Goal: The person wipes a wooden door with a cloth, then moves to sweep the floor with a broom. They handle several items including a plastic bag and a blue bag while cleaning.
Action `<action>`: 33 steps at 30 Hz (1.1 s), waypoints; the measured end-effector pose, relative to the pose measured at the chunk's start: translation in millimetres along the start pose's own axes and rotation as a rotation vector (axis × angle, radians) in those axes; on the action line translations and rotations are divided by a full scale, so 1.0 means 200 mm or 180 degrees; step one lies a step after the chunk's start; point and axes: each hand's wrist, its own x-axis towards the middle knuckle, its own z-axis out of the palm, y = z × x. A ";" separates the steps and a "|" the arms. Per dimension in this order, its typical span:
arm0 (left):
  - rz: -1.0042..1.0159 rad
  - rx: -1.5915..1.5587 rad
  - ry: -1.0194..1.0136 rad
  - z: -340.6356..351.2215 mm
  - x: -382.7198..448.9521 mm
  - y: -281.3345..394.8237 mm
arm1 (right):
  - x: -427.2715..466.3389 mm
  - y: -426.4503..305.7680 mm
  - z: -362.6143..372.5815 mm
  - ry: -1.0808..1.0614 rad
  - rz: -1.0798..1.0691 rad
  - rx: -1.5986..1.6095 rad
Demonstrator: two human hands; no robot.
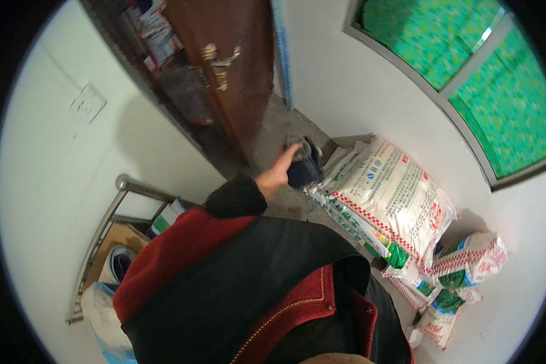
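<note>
My left hand [276, 175] reaches forward from a black cuff, thumb uppermost. It grips a dark navy soft item [304, 172] with a grey fuzzy part, held above the concrete floor. Motion blur hides its exact kind; it could be fleece-lined footwear. Just right of the item lies a stack of large woven sacks [391, 191], printed with writing and edged in red check. My right hand is out of view. The red and black jacket [255, 282] on my body fills the lower middle of the view.
A brown door [241, 50] with a brass-coloured handle stands ajar ahead. Smaller printed sacks [471, 259] lie against the right wall. To the left are a metal rail [113, 207], a cardboard box [123, 239] and a plastic bag [102, 314].
</note>
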 end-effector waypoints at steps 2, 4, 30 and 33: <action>0.1124 0.0310 0.0116 -0.18 0.02 0.28 | 0.04 -0.12 0.06 -0.0126 -0.0114 -0.0162; 0.1455 0.0566 0.0675 -0.32 0.01 0.60 | 0.05 -0.21 0.10 -0.0197 -0.0189 -0.0281; 0.1920 0.3633 -0.0226 -0.15 0.12 1.31 | -0.08 -0.19 0.38 0.0134 -0.0162 -0.0631; 0.1455 0.3297 -0.0251 0.05 0.11 1.22 | -0.14 -0.33 0.43 0.0074 -0.0054 -0.0388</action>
